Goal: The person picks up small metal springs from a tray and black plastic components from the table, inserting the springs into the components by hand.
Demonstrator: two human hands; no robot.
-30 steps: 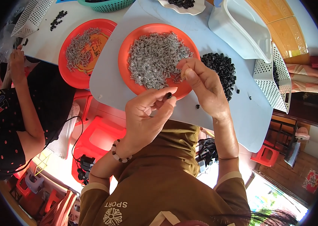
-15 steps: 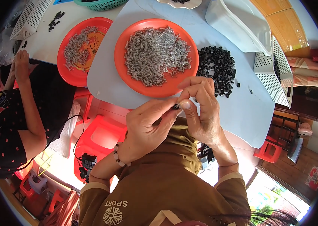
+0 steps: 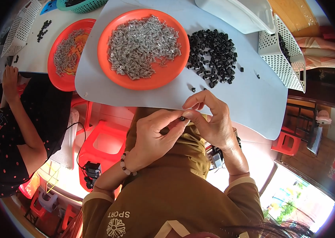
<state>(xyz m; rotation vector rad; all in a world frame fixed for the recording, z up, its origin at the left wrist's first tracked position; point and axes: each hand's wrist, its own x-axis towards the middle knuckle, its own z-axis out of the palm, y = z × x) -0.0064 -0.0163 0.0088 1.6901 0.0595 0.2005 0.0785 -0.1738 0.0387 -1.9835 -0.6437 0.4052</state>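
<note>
In front of my body, just off the table's near edge, my left hand [image 3: 157,133] pinches a small black cylindrical plastic part [image 3: 182,118] between thumb and fingertips, its round end showing. My right hand [image 3: 213,119] meets it from the other side, thumb tip against the part and forefinger bent close by; anything between those fingertips is hidden. Beyond my hands an orange-red plate [image 3: 143,84] holds a heap of small metal coil springs [image 3: 143,45]. Right of the plate lies a loose pile of black plastic parts [image 3: 215,59].
Farther right stand a pale plastic bin [image 3: 239,16] and a white perforated basket [image 3: 278,55] with black parts inside. To the left, another red plate [image 3: 58,81] carries springs, near a person's hand [image 3: 11,81]. A red stool [image 3: 106,139] stands below the blue-grey table [image 3: 250,107].
The view has shifted, so plates and pile sit higher and farther left. My hands stay together at the black part; the right forefinger has lifted slightly from the thumb.
</note>
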